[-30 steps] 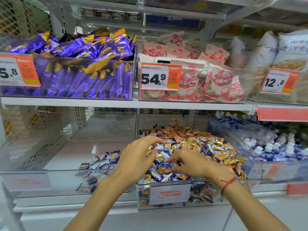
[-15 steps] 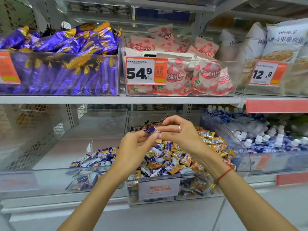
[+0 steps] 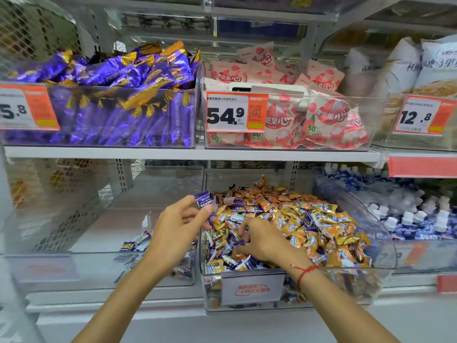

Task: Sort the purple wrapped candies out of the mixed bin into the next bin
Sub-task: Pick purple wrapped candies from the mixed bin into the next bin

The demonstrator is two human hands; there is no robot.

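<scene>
Left hand (image 3: 176,227) raised at the shared wall between the two lower bins, thumb and fingertips pinching one purple candy (image 3: 202,199) by its wrapper; the piece sits at about 12 o'clock of the hand, above the wall and not yet over the next bin (image 3: 94,263). That bin lies at 9 o'clock of the mixed bin (image 3: 378,233) and holds a small scatter of sorted purple pieces (image 3: 131,245) near its front right corner, partly hidden by the left forearm. Right hand (image 3: 262,240) is down in the pile, fingers curled into the wrappers at roughly 7 o'clock of the heap; cannot tell whether they hold a piece or merely rake. A red string bracelet (image 3: 303,271) sits on that wrist. The heap is mostly orange and gold with purple threaded through, mounded close to the wall top. Risks, as I judge them: the pinch is on a slick wrapper edge, so letting go too soon would drop the candy back into the mix; the raking hand could push orange pieces over the low wall into the sorted side; and a multi-piece grab could carry a wrong colour across. Upper shelf bins at 12 o'clock not involved.
</scene>
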